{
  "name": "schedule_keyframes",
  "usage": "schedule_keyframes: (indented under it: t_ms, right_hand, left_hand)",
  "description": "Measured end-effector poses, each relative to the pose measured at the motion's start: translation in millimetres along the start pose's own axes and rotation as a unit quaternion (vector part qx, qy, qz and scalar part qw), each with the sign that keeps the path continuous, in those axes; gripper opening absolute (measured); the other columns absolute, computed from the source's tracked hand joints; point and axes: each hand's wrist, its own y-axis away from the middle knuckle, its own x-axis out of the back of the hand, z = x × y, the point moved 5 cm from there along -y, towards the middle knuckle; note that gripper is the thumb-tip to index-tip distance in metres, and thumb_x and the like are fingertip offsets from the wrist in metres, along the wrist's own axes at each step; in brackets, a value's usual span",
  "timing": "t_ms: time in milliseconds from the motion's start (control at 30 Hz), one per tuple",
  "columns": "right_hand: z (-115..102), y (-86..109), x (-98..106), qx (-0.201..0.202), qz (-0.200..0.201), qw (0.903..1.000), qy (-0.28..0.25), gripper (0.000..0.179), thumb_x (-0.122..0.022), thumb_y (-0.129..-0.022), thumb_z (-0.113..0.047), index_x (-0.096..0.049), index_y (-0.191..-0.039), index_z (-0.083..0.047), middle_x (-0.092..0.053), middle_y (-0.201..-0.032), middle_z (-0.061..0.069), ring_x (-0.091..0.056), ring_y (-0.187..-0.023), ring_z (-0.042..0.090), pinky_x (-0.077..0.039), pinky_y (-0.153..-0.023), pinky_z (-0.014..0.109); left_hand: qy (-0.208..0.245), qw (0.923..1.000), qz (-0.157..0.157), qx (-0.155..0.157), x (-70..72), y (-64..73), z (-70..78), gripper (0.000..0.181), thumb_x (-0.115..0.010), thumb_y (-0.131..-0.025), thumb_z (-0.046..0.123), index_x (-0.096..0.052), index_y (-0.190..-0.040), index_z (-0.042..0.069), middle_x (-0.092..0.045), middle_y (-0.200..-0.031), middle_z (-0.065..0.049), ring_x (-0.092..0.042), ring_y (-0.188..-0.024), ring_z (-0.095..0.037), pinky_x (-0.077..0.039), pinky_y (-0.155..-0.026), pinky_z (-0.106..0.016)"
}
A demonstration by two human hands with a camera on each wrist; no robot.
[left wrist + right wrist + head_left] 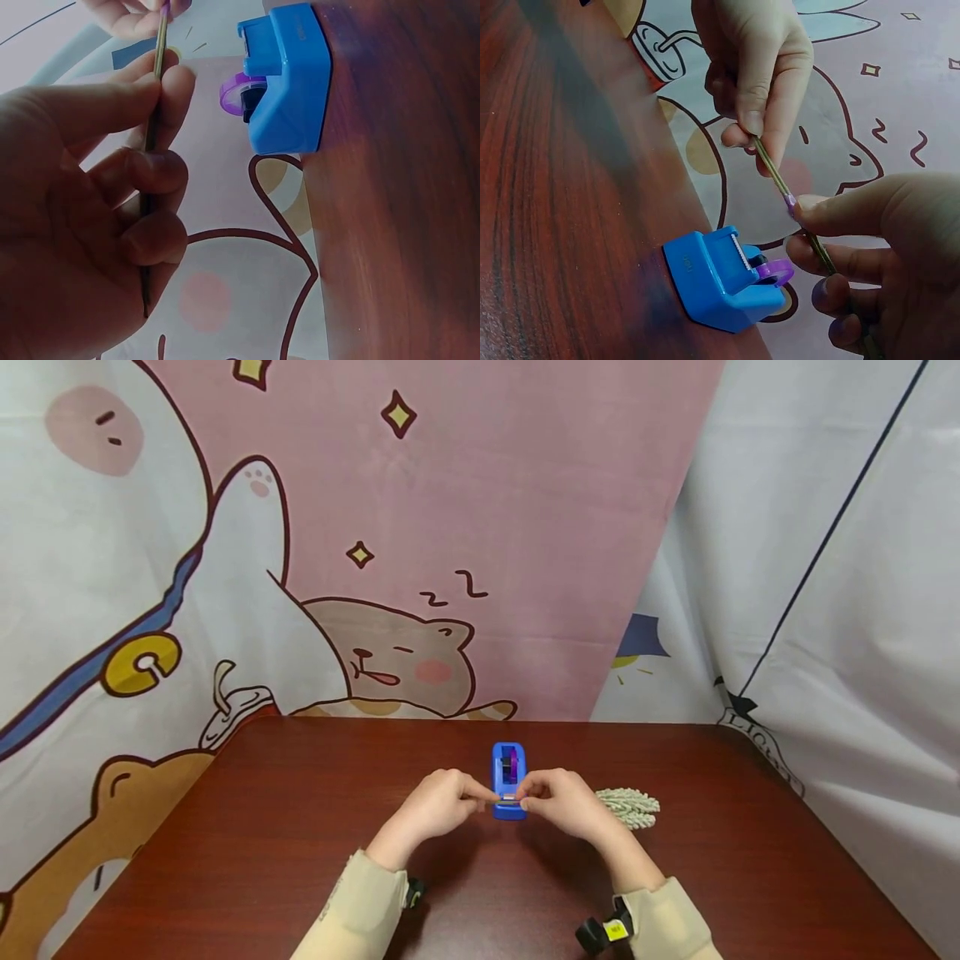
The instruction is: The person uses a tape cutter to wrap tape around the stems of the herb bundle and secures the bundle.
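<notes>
A thin bunch of greenish stems (pixel 775 174) is stretched between the two hands. My left hand (pixel 441 803) pinches it between thumb and fingers, and one end lies along the palm in the left wrist view. Farther along, my right hand (pixel 562 802) pinches the stems beside a small band of purple tape (pixel 790 202) wrapped round them. Pale green, grain-like heads (pixel 632 807) show past the right hand, partly hidden by it. Just beyond the stems stands a blue tape dispenser (pixel 705 274) holding a purple tape roll (pixel 777 271).
The dispenser stands on a dark reddish-brown wooden table (pixel 300 827). A cartoon-printed cloth (pixel 525 510) hangs behind it, and a white cloth (pixel 840 568) hangs on the right. Beige sleeves (pixel 352 910) and black wrist cameras (pixel 594 935) are at the front.
</notes>
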Motion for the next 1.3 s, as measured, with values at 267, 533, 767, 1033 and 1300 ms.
schedule_keyframes:
  t_ms: [267, 533, 767, 1033, 1300]
  right_hand:
    - [-0.7, -0.5, -5.4, -0.019, -0.010, 0.9986, 0.048, 0.008, -0.065, -0.091, -0.011, -0.071, -0.089, -0.007, -0.062, -0.080, -0.004, -0.051, -0.071, 0.012, -0.045, -0.064, 0.031]
    - [-0.8, -0.5, -6.9, -0.011, -0.017, 0.9987, 0.046, 0.007, -0.064, -0.081, -0.004, -0.068, -0.086, -0.008, -0.054, -0.072, -0.006, -0.047, -0.065, 0.011, -0.040, -0.057, 0.027]
    - [0.5, -2.7, -7.1, -0.001, -0.002, 0.9992, 0.040, 0.007, -0.068, -0.081, -0.003, -0.066, -0.083, -0.009, -0.052, -0.066, -0.007, -0.046, -0.061, 0.010, -0.039, -0.054, 0.027]
    - [0.0, -4.4, -4.8, 0.002, 0.038, 0.9992, 0.006, 0.005, -0.074, -0.083, -0.009, -0.070, -0.082, -0.011, -0.060, -0.069, -0.008, -0.052, -0.064, 0.010, -0.046, -0.056, 0.026]
    - [0.2, -3.7, -1.1, 0.004, 0.050, 0.9987, 0.002, 0.005, -0.074, -0.085, -0.012, -0.074, -0.087, -0.008, -0.068, -0.079, -0.004, -0.057, -0.070, 0.010, -0.050, -0.062, 0.026]
  left_hand:
    - [-0.022, 0.9996, 0.016, -0.003, -0.9, -1.4, -2.6, 0.020, -0.068, -0.088, 0.009, -0.079, -0.101, 0.019, -0.072, -0.089, 0.005, -0.051, -0.066, -0.006, -0.041, -0.057, -0.024]
    - [0.003, 0.9998, 0.018, 0.012, -1.2, -2.2, -5.3, 0.019, -0.068, -0.089, 0.008, -0.079, -0.100, 0.019, -0.072, -0.086, 0.005, -0.051, -0.064, -0.006, -0.040, -0.055, -0.024]
    - [0.027, 0.9994, 0.019, 0.007, -0.1, -2.4, -5.4, 0.018, -0.068, -0.089, 0.007, -0.079, -0.101, 0.015, -0.073, -0.088, 0.000, -0.051, -0.064, -0.006, -0.039, -0.055, -0.024]
    - [0.030, 0.9992, 0.024, 0.008, 1.9, -2.5, -7.3, 0.018, -0.068, -0.089, 0.008, -0.078, -0.102, 0.017, -0.072, -0.087, 0.002, -0.052, -0.063, -0.006, -0.039, -0.053, -0.023]
    - [0.018, 0.9993, 0.030, 0.011, 4.0, -2.4, -6.7, 0.021, -0.066, -0.090, 0.007, -0.078, -0.103, 0.018, -0.071, -0.085, 0.004, -0.056, -0.068, -0.005, -0.041, -0.055, -0.024]
